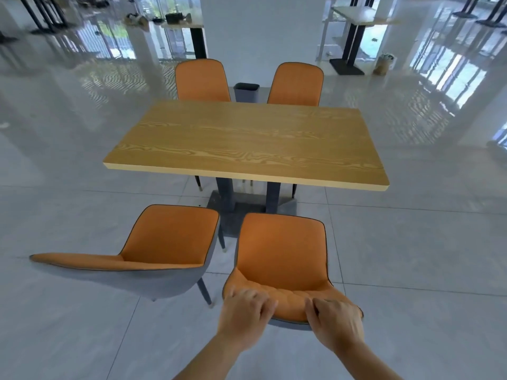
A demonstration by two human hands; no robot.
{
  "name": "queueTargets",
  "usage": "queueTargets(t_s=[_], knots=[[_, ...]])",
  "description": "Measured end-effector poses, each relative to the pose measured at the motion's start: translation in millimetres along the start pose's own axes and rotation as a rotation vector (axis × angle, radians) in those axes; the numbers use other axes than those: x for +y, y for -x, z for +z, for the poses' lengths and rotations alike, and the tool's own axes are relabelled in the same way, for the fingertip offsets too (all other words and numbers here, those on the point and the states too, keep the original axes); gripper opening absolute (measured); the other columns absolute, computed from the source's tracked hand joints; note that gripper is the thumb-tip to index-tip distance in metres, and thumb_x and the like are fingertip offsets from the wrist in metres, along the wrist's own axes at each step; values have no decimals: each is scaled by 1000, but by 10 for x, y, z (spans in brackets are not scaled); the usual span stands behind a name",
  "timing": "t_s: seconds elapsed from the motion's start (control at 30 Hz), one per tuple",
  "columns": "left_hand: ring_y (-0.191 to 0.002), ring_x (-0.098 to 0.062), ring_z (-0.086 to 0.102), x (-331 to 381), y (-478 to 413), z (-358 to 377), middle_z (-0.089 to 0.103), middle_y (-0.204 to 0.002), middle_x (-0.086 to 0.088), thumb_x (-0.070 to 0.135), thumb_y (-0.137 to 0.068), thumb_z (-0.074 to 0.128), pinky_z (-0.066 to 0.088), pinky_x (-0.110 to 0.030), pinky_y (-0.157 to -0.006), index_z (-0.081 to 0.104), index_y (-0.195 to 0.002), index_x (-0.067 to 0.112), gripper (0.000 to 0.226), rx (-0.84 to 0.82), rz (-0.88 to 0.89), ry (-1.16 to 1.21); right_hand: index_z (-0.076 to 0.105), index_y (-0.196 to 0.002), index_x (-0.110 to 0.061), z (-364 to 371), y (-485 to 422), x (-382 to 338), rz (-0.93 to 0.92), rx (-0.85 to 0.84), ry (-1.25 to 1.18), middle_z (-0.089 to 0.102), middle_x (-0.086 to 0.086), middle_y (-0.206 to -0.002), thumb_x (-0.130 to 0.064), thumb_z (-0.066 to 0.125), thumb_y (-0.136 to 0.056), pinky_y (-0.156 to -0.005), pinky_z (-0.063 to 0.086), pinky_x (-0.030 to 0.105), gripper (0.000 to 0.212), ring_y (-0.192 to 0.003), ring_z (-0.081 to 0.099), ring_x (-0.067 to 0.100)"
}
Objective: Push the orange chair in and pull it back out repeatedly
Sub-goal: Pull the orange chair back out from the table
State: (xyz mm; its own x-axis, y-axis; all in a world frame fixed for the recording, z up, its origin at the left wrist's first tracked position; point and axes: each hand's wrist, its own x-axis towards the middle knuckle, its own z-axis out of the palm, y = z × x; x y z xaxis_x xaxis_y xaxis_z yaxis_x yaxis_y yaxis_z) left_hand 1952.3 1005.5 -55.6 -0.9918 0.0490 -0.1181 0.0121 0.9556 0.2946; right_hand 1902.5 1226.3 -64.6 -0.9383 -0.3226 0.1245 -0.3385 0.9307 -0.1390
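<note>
While you stand behind the orange padded chair with the grey shell back, it sits on the grey tiled floor, on the near side of the rectangular wood-grain table. Its seat is wholly clear of the table's near edge.

Surroundings:
- The table's dark pedestal base plate shows between the chair's seat front and the table edge.
- A second orange chair with a grey shell stands just to the left. It is turned at an angle, with its backrest swung out to the left. A narrow strip of floor separates the two seats.
- On the far side, two more orange chairs are tucked in to the table, one on the left and one on the right. A small dark grey bin sits between their backs.

Hands:
- Your left hand grips the left part of the backrest's top edge. The fingers are curled over onto the orange padding, which dents under them.
- Your right hand grips the right part of the same edge, with the fingers hooked over the front.
- The two hands are apart, with bare padding between them.
</note>
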Motion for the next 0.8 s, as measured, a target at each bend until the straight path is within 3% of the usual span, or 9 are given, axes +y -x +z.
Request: queueTargets(t_s=[0.1,0.23,0.37,0.6,0.7,0.8], knots=[[-79,-5,44,11,-44,11,48,-78,14,59,-97,8,31,-33,-98,48,-79,32,52,21,-49,-8,28,-47,-27,-7,-2,-30,-9,44,-25,21,-13,-43,-44,41,-89,-40,6,16,47,-35,20,8],[-71,-9,45,45,-74,37,51,-72,9,49,-99,10,42,-38,-85,48,-72,26,52,49,-45,-33,31,-45,-25,40,5,24,-17,69,-32,21,-12,-43,-47,42,-88,-35,22,18,49,-35,20,8],[-69,-8,43,115,-61,42,48,-73,12,49,-97,7,35,-31,-75,48,-75,28,51,93,-39,-21,42,-41,-22,68,26,82,-12,83,-42,32,-7,-36,-47,44,-87,-31,28,23,52,-36,20,10],[-53,-10,40,244,-85,103,42,-60,16,48,-99,25,20,-19,-53,47,-64,29,46,184,46,17,31,-47,-27,52,92,281,-16,91,-89,26,-13,-41,-49,44,-90,-32,32,21,50,-33,26,7],[-55,-11,43,236,-79,117,48,-62,13,49,-98,24,24,-21,-53,58,-67,25,52,165,46,31,28,-48,-28,45,85,268,-34,85,-112,24,-12,-41,-47,45,-89,-37,23,16,48,-35,24,7],[-55,-12,45,253,-148,105,49,-62,12,48,-98,24,24,-23,-51,53,-64,25,49,173,44,49,30,-47,-26,104,32,330,6,84,-85,26,-10,-40,-47,46,-88,-35,29,21,48,-33,27,12]])
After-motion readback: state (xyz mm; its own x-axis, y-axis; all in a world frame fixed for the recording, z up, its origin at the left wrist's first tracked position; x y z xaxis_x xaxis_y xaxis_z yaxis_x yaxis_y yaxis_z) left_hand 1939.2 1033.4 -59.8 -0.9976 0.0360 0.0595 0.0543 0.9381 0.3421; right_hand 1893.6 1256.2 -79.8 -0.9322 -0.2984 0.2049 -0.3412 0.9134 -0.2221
